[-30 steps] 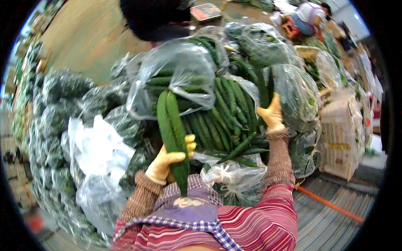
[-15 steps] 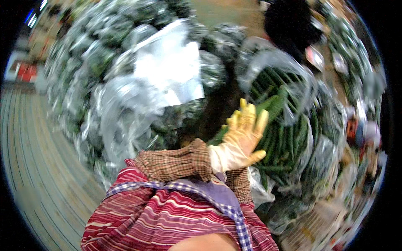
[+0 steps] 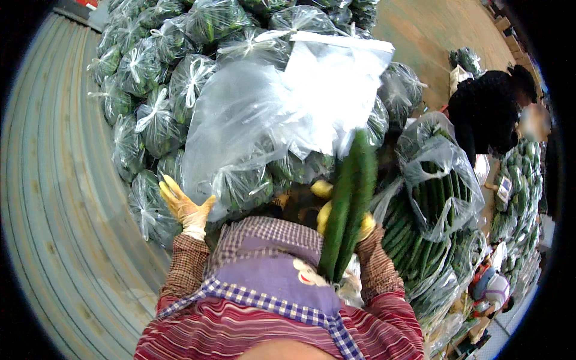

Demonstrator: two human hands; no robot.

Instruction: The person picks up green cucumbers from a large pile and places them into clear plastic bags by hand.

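My left hand (image 3: 187, 210), in a yellow-and-white glove, is open with fingers apart beside the near left of a heap of tied bags. It lies near the edge of a clear plastic bag (image 3: 231, 114) spread over the heap. My right hand (image 3: 363, 227), in a yellow glove, grips long green cucumbers (image 3: 347, 207), at least two side by side, upright before my apron. The cucumbers hide much of that hand. To its right, more cucumbers (image 3: 408, 231) fill a large open plastic bag (image 3: 474, 171).
Tied clear bags of green produce (image 3: 159, 117) are piled ahead and left. A bright white plastic sheet (image 3: 336, 84) lies on top. Ribbed metal (image 3: 54, 180) runs along the left. A person in black (image 3: 486, 111) is bent over at right; another person (image 3: 495, 291) is farther down.
My left hand has moved from over the cucumbers at right to the far left side of the heap. My right hand, hidden before, now shows with cucumbers raised. The view has shifted.
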